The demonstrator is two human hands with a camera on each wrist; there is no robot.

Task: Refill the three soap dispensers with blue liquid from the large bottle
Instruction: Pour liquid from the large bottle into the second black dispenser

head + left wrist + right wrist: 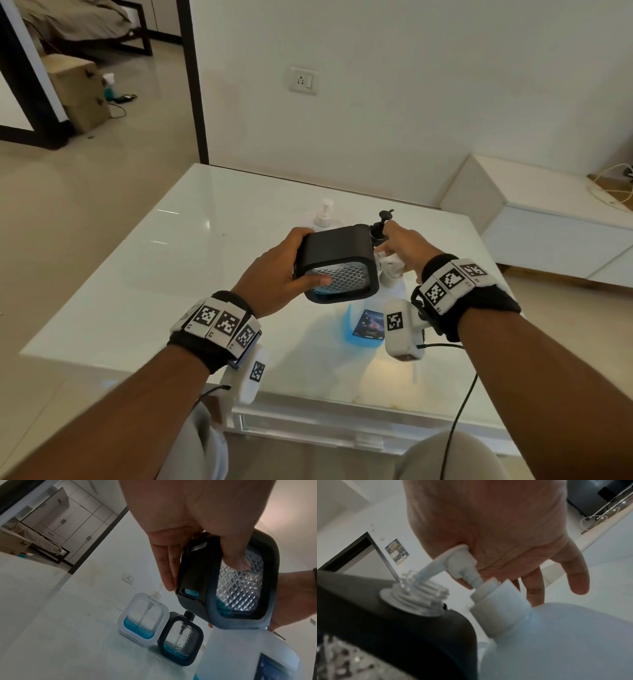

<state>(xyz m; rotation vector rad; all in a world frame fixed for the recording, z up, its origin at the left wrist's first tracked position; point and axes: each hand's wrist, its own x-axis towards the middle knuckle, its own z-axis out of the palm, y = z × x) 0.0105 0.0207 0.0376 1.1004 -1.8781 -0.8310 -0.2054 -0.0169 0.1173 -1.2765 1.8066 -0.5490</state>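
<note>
White glossy tabletop (144, 274) against a pale wall. Left grip (274, 274) grasps a black dispenser (337, 263), tilted in the air over the near middle. Right grip (404, 246) released, palm pressing the large bottle's (556, 642) white pump (460, 562), spout at the dispenser's open neck (412, 597). White dispenser (143, 618) and second black dispenser (181, 641) stand touching, toward the far edge.

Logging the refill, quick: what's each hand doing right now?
Left hand: grips the black dispenser.
Right hand: open, palm presses the large bottle's pump.

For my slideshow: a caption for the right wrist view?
Right hand on large bottle's pump, spout at black dispenser's open neck.
</note>
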